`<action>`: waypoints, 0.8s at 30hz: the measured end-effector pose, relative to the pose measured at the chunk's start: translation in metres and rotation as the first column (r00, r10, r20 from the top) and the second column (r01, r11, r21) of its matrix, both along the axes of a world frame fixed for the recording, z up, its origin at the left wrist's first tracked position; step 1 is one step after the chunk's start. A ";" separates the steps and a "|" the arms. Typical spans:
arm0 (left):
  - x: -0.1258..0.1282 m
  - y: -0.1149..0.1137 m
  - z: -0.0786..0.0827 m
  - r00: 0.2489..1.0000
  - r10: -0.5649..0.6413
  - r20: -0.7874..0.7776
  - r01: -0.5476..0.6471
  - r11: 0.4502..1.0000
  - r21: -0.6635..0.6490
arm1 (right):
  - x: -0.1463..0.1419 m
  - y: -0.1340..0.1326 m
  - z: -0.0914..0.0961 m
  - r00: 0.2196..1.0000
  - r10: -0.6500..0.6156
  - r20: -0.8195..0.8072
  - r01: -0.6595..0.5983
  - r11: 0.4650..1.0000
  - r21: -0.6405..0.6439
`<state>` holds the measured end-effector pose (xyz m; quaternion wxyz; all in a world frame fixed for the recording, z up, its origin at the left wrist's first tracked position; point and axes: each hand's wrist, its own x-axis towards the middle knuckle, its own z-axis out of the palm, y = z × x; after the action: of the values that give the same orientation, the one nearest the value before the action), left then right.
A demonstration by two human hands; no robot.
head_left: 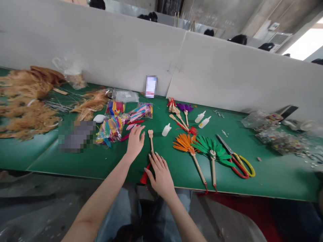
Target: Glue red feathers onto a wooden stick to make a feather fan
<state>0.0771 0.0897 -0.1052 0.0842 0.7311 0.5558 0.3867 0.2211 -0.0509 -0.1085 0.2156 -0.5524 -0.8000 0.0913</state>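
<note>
A bare wooden fan stick [151,138] with a red tassel [144,176] lies on the green table [88,161] between my hands. My left hand [135,141] rests flat beside it, fingers stretched toward loose pink and red feathers [133,124]. My right hand [160,173] lies open over the stick's lower part, fingertips touching it. Bags of coloured feathers [112,128] sit just left of my left hand. An orange feather fan [185,143] and a green feather fan [212,148] lie to the right.
Scissors with red and yellow handles [239,161] lie right of the green fan. Small white glue bottles [167,129] stand behind, with more sticks and a purple fan [185,108]. Heaps of tan fibre [25,101] fill the left. White partition boards [214,67] back the table.
</note>
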 end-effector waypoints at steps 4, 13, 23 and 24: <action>-0.021 0.000 0.011 0.972 0.188 -0.141 -0.185 0.982 0.032 | 0.000 0.000 0.001 1.000 0.008 -0.004 -0.008 1.000 -0.001; -0.051 0.005 0.010 0.829 0.254 -0.498 -0.352 0.929 -0.113 | 0.002 -0.001 -0.004 1.000 0.019 -0.019 -0.018 0.999 0.043; -0.046 0.001 0.006 0.938 0.118 -0.327 -0.198 0.955 -0.222 | 0.005 -0.004 -0.006 0.999 0.048 -0.005 -0.048 0.998 0.043; -0.047 -0.001 0.008 0.948 0.111 -0.299 -0.179 0.961 -0.209 | 0.005 -0.004 -0.005 0.999 0.046 -0.005 -0.046 0.998 0.044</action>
<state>0.0304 0.0891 -0.0976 0.0600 0.7208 0.6564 0.2146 0.2259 -0.0547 -0.1139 0.2280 -0.5288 -0.8136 0.0802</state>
